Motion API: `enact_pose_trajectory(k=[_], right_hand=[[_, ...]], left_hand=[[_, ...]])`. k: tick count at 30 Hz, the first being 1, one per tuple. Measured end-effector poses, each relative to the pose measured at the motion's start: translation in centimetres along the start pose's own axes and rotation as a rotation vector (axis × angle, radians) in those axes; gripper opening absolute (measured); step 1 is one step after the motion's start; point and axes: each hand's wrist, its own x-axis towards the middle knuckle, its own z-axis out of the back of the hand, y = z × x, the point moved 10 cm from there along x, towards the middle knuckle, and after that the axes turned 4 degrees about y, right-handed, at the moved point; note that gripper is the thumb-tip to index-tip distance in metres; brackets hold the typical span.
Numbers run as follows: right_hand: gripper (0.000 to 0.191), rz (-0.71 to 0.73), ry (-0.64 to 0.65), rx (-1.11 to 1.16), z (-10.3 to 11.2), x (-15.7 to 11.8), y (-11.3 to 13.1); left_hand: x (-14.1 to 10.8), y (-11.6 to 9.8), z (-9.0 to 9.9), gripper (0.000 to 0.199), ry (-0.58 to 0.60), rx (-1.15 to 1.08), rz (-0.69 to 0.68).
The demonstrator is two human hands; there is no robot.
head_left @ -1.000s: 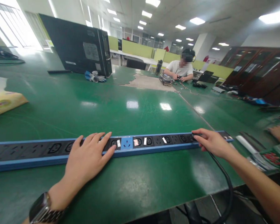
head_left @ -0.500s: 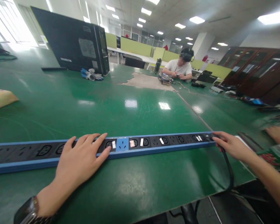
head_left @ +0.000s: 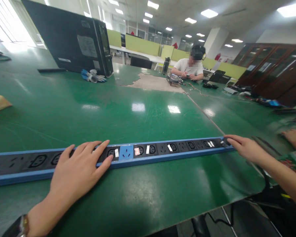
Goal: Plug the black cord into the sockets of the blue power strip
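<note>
A long power strip (head_left: 166,148) with a blue casing lies across the green table in front of me. Black sockets, one blue socket (head_left: 126,152) and several small white stickers line its top. My left hand (head_left: 80,164) straddles the strip left of the blue socket, fingers over the far edge and thumb on the near side. At the strip's right end, my right hand (head_left: 244,147) grips the end piece from above; its lower fingers are hidden. A black cord (head_left: 266,179) hangs over the table edge, below the right forearm.
A black computer tower (head_left: 71,39) stands at the back left, with gloves (head_left: 93,76) beside it. Across the table (head_left: 138,123), a person (head_left: 187,67) handles a small item near a metal device (head_left: 174,79). Another person's hand (head_left: 294,136) shows at the right edge.
The black cord has swung right and away from the strip's end. My right hand has turned further over the end piece. My left hand stays on the strip; the view has shifted slightly.
</note>
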Motion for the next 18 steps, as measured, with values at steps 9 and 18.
enact_pose_trajectory(k=[9,18], right_hand=[[0.045,-0.100,0.144,-0.240,-3.4,0.7,1.1],[0.055,-0.260,-0.088,-0.198,0.7,-0.5,2.2]], left_hand=[[-0.1,-0.1,0.0,0.060,0.003,0.019,-0.008],[-0.1,-0.2,0.2,0.058,0.005,0.019,0.021]])
